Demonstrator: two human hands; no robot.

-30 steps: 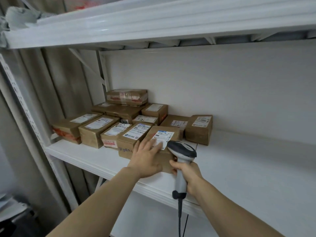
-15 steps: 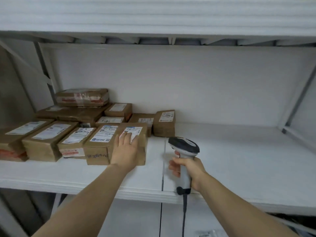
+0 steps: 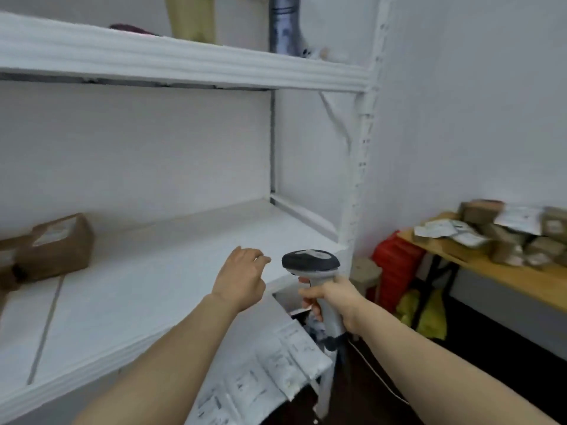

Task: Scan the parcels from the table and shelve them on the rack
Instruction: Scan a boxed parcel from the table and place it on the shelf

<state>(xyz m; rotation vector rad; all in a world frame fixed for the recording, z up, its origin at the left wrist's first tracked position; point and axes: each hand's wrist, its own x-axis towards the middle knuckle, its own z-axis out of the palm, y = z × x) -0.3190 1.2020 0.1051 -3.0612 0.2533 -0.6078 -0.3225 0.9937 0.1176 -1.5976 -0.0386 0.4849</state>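
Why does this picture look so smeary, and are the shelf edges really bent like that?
Head view: the whole frame is softened by motion blur, so the labels on the parcels on the table cannot be read. The wide-angle lens bows the upper shelf edge and tilts the rack post. Lighting is flat, with no glare and only faint shadows. The scanner in the right hand is the sharpest thing.

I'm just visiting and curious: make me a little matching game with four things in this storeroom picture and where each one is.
Things:
1. barcode scanner
2. brown box
3. pile of parcels
4. red bag

Places:
A. on the wooden table at right
B. in the right hand
C. under the table's near end
D. on the white rack shelf, far left

Pairs: 1-B, 2-D, 3-A, 4-C
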